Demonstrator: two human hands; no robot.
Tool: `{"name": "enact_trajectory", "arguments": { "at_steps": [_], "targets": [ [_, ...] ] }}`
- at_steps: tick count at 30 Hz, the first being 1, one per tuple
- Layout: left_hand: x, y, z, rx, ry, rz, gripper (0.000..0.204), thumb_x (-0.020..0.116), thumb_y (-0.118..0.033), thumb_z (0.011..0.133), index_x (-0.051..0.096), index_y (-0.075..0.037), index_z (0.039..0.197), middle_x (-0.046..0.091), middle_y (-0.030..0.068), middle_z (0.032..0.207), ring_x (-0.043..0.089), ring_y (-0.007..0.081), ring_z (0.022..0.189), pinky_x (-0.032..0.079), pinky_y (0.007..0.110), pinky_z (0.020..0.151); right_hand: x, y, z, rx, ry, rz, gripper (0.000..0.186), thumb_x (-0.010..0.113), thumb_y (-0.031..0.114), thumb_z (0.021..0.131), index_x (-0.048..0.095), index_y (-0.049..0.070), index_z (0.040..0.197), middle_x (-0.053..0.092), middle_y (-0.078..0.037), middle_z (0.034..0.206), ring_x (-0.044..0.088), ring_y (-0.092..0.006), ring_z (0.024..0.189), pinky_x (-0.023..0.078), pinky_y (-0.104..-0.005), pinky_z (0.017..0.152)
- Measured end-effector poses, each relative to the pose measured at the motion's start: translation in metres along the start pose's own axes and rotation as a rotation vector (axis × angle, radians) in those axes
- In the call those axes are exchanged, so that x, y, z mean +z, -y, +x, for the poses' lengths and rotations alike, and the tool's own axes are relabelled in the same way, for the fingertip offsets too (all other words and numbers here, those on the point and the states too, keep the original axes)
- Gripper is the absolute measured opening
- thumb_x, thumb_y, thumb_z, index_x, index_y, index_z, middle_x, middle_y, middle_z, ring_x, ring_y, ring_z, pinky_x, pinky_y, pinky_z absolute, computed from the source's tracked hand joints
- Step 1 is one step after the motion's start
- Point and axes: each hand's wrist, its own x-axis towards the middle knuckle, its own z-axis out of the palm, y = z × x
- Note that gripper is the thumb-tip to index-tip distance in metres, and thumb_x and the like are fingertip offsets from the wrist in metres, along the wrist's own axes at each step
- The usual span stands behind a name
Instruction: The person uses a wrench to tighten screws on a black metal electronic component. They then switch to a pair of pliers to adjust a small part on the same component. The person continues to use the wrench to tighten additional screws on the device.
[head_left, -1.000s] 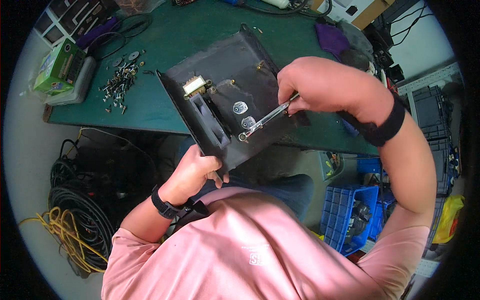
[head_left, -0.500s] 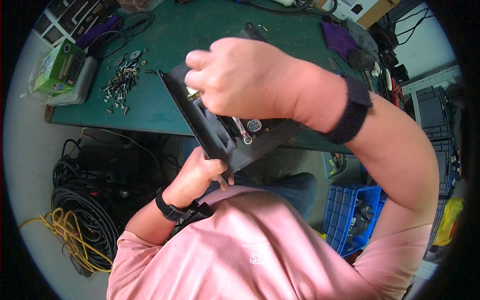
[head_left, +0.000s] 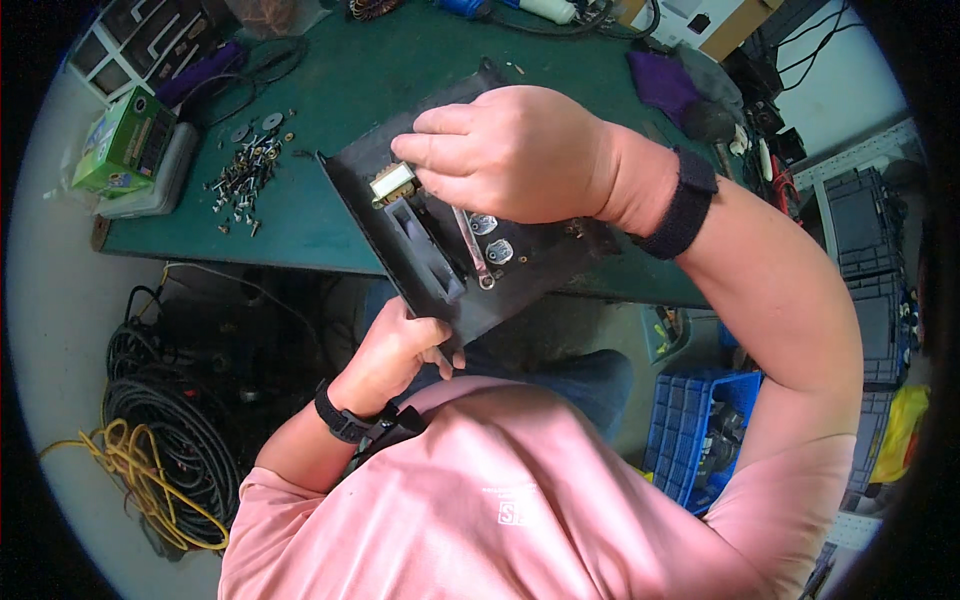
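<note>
My left hand point(head_left: 405, 345) grips the near corner of a black metal panel point(head_left: 500, 305) with a raised left edge, thumb on top. The panel lies tilted over the table's front edge. Above its middle is my right hand point(head_left: 510, 150), fingers curled together and pointing left; the fingertips and anything in them are hidden. Just beside those fingers sits a small transformer point(head_left: 393, 182) with a pale top. A grey rectangular frame point(head_left: 425, 250) runs along the raised edge. A wrench point(head_left: 473, 248) lies on the panel beside two round silver parts point(head_left: 499, 251).
Loose screws and washers point(head_left: 247, 180) are heaped on the green table point(head_left: 300, 235) at left, near a green box point(head_left: 125, 145). Purple cloth point(head_left: 665, 85) lies at back right. Coiled black cables point(head_left: 165, 420) and a blue crate point(head_left: 690, 430) are below.
My right hand has moved slightly right and down, uncovering the transformer, the grey frame's far end and more of the wrench. My left hand keeps its hold on the panel.
</note>
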Motion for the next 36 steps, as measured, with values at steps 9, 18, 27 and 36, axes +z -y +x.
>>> {"name": "enact_trajectory", "arguments": {
  "at_steps": [9, 18, 27, 36],
  "targets": [
    [-0.003, 0.004, 0.001, -0.006, 0.021, -0.004, 0.037, 0.051, -0.005, 0.073, 0.051, 0.007, 0.108, 0.06, 0.0131, 0.082, 0.062, 0.0215, 0.061, 0.05, 0.028, 0.047, -0.037, 0.013, -0.04, 0.132, -0.022, -0.075, 0.012, 0.06, 0.014, 0.073, 0.066, 0.004, 0.077, 0.065, -0.008, 0.1, 0.062, -0.0207, 0.093, 0.054, -0.0282, 0.073],
    [0.0, 0.002, -0.001, 0.017, 0.02, 0.023, 0.036, 0.05, -0.007, 0.074, 0.053, 0.008, 0.106, 0.062, 0.014, 0.081, 0.062, 0.0214, 0.06, 0.05, 0.028, 0.047, -0.032, 0.034, -0.047, 0.311, -0.068, -0.076, 0.024, 0.06, 0.011, 0.073, 0.066, 0.002, 0.095, 0.064, -0.01, 0.113, 0.061, -0.0271, 0.105, 0.054, -0.0335, 0.082],
    [0.0, 0.003, 0.0, 0.048, 0.061, 0.022, 0.036, 0.049, -0.006, 0.074, 0.053, 0.008, 0.107, 0.062, 0.0136, 0.082, 0.062, 0.0207, 0.061, 0.051, 0.027, 0.047, -0.042, 0.066, -0.064, 0.753, -0.114, -0.177, 0.022, 0.059, 0.007, 0.075, 0.063, 0.003, 0.096, 0.063, -0.01, 0.094, 0.06, -0.0272, 0.086, 0.05, -0.0356, 0.072],
    [0.001, 0.005, 0.0, 0.046, 0.041, 0.034, 0.037, 0.048, -0.007, 0.075, 0.053, 0.008, 0.109, 0.062, 0.0135, 0.083, 0.062, 0.021, 0.059, 0.051, 0.027, 0.046, -0.084, 0.173, -0.043, 1.77, -0.39, 0.928, 0.02, 0.05, 0.018, 0.096, 0.061, 0.002, 0.09, 0.057, -0.004, 0.077, 0.052, -0.0108, 0.073, 0.042, -0.0246, 0.067]
  ]
}}
